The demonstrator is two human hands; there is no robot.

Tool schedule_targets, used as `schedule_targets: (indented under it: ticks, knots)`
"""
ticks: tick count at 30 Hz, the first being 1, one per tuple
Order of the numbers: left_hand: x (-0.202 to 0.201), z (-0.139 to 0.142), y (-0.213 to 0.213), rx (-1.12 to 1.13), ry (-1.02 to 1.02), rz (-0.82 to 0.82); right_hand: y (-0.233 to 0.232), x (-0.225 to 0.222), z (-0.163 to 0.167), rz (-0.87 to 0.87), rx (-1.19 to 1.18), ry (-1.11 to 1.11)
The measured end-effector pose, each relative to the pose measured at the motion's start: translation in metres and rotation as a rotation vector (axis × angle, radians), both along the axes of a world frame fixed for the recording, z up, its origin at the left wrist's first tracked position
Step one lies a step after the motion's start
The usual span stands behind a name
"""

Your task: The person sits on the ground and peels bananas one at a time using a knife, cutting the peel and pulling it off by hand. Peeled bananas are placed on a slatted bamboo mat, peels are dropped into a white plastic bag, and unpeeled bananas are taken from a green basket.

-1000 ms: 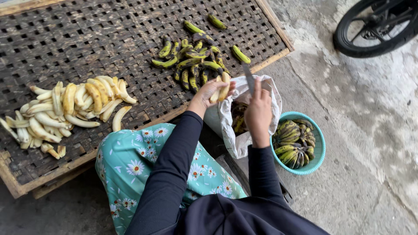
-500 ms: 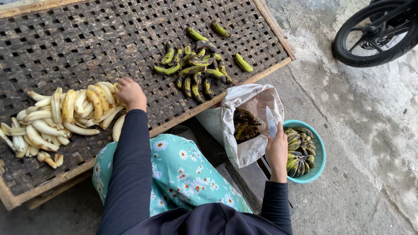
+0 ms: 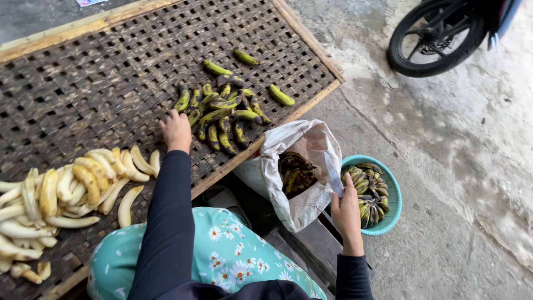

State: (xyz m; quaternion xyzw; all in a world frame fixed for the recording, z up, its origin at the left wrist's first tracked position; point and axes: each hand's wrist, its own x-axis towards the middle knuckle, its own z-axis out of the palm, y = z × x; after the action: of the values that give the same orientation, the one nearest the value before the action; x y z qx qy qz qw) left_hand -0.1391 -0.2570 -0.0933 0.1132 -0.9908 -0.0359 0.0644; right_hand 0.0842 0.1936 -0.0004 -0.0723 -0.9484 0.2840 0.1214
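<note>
My left hand (image 3: 176, 130) rests palm down on the woven bamboo tray (image 3: 100, 78), holding nothing. It lies between a pile of peeled pale bananas (image 3: 72, 189) and a heap of unpeeled green bananas (image 3: 222, 111), closer to the green heap. My right hand (image 3: 345, 208) is closed on a small knife (image 3: 333, 173) whose blade points up. That hand sits at the rim of a white sack (image 3: 302, 166) with dark peels inside, beside a teal bowl (image 3: 388, 194) of green bananas.
A motorbike wheel (image 3: 436, 36) stands on the concrete at the upper right. The tray's wooden edge (image 3: 266, 141) runs diagonally in front of my lap in floral cloth (image 3: 222, 250). A dark plank (image 3: 311, 244) lies under the sack.
One second ago both hands met over the sack with a banana. My left hand then went to the peeled pile and has now slid right toward the green heap. My right hand stayed by the sack.
</note>
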Motion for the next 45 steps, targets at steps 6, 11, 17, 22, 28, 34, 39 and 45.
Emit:
schedule_targets:
  ticks: [6,11,17,22,28,34,39,45]
  knots:
    - [-0.001,0.047,0.031,0.772,0.115,0.111,-0.009,0.000,-0.002,-0.021,-0.197,0.002]
    - [0.006,0.106,0.096,1.932,0.022,-0.089,-0.032,-0.002,-0.003,0.042,-0.428,0.026]
    - [0.055,0.108,0.190,2.567,-0.313,0.069,-0.057,-0.009,0.007,0.261,-0.514,0.182]
    - [0.077,0.057,0.231,2.768,-0.398,0.045,-0.068,-0.014,0.029,0.332,-0.547,0.101]
    - [0.084,0.020,0.260,2.725,-0.511,0.112,-0.073,-0.015,0.045,0.313,-0.226,0.177]
    - [0.091,0.014,0.265,2.705,-0.600,0.126,-0.065,-0.025,0.053,0.348,-0.019,0.258]
    - [0.099,0.016,0.263,2.687,-0.655,0.061,-0.063,-0.031,0.053,0.391,0.080,0.280]
    - [0.097,0.017,0.261,2.692,-0.571,0.084,-0.070,-0.037,0.044,0.398,0.009,0.342]
